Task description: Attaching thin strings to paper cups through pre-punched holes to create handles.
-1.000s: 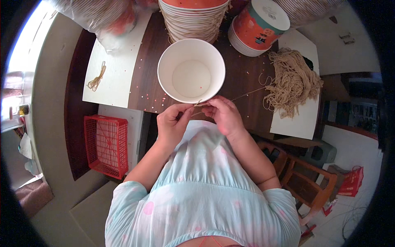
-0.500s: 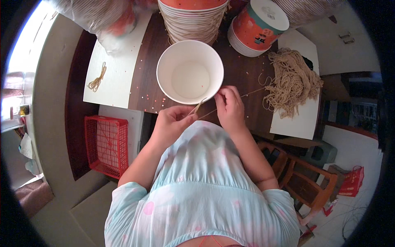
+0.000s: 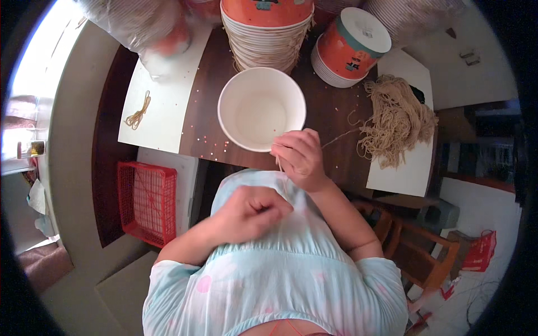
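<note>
A white paper bucket [image 3: 227, 120] stands mouth up near the table's front edge, its inside bare but for a small speck. My right hand [image 3: 302, 159] is closed at the bucket's near right rim, pinching tan string [image 3: 342, 136] that runs off to a tangled heap of string [image 3: 395, 120] on the right. Below the bucket, in front of my body, my left hand [image 3: 246, 214] is curled shut and slightly blurred. A short length of string hangs from my right hand toward it; the exact grip in my left fingers is partly hidden.
Behind the bucket rises a tall stack of orange and white buckets [image 3: 266, 42], with a shorter upside-down stack [image 3: 350, 53] to its right. A small string bundle [image 3: 138, 111] lies on the left white panel. Below it stands a red plastic crate [image 3: 147, 201]. Wooden chair [image 3: 417, 257] at lower right.
My left hand has drawn back from the bucket's rim toward my body. My right hand has shifted slightly left and down, fingers closing over the string. The view has tilted a little.
</note>
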A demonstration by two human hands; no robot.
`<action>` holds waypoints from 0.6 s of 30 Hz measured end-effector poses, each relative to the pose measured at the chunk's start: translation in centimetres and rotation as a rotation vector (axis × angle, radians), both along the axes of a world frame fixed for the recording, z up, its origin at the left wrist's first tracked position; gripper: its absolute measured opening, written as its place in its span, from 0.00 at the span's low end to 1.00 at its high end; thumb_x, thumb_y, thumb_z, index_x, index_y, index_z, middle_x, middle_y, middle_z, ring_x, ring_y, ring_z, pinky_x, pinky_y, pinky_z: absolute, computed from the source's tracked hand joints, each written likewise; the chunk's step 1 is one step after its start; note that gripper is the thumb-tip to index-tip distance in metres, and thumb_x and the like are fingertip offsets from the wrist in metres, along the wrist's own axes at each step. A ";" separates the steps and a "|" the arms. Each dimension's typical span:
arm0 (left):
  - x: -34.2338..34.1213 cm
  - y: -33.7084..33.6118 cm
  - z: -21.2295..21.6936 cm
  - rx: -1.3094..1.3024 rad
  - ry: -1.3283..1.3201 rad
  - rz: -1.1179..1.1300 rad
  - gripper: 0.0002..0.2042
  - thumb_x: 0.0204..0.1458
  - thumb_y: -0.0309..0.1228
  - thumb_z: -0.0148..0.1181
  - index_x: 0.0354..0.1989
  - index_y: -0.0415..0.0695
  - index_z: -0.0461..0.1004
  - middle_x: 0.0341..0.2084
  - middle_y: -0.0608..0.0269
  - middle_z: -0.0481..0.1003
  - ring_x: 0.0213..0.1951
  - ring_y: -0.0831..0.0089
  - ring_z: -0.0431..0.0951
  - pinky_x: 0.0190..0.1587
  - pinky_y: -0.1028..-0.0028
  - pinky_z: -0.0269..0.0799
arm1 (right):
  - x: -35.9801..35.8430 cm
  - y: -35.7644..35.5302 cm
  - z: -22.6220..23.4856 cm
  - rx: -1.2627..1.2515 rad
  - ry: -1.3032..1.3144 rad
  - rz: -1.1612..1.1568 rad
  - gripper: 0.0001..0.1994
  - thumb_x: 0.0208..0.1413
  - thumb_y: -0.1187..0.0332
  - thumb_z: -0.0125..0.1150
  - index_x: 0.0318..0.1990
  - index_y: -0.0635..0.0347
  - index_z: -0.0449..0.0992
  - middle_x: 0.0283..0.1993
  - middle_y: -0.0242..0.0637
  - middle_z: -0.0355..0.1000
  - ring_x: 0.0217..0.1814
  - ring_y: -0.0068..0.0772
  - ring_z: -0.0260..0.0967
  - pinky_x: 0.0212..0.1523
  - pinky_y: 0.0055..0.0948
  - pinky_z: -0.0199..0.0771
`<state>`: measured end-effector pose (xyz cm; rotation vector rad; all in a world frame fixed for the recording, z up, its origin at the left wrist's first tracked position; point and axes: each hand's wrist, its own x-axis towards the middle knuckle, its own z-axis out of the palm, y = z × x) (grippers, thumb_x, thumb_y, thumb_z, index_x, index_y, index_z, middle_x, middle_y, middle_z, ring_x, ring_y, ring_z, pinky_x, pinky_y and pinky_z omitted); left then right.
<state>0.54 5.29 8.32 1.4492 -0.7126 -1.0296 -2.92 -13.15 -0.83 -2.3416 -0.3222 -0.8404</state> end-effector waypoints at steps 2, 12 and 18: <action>-0.1 -0.1 0.1 0.003 -0.049 -0.044 0.04 0.50 0.22 0.57 0.33 0.35 0.76 0.25 0.63 0.76 0.28 0.79 0.73 0.32 0.78 0.69 | -0.1 -0.3 -0.5 -0.029 -0.004 -0.029 0.08 0.41 0.72 0.63 0.33 0.54 0.76 0.38 0.30 0.72 0.43 0.32 0.69 0.44 0.36 0.63; 8.4 7.5 4.0 0.198 0.085 0.096 0.05 0.52 0.24 0.60 0.32 0.35 0.78 0.27 0.63 0.77 0.30 0.79 0.75 0.35 0.80 0.69 | -2.5 -7.0 2.3 0.100 0.242 0.102 0.09 0.36 0.77 0.67 0.26 0.56 0.75 0.32 0.34 0.73 0.40 0.36 0.71 0.46 0.36 0.66; 11.0 6.2 3.4 0.289 -0.188 0.232 0.10 0.54 0.31 0.59 0.28 0.36 0.77 0.17 0.75 0.69 0.23 0.86 0.64 0.24 0.81 0.59 | -4.4 -11.0 4.8 0.108 0.558 0.239 0.06 0.37 0.77 0.65 0.24 0.58 0.74 0.35 0.36 0.74 0.48 0.38 0.71 0.51 0.37 0.66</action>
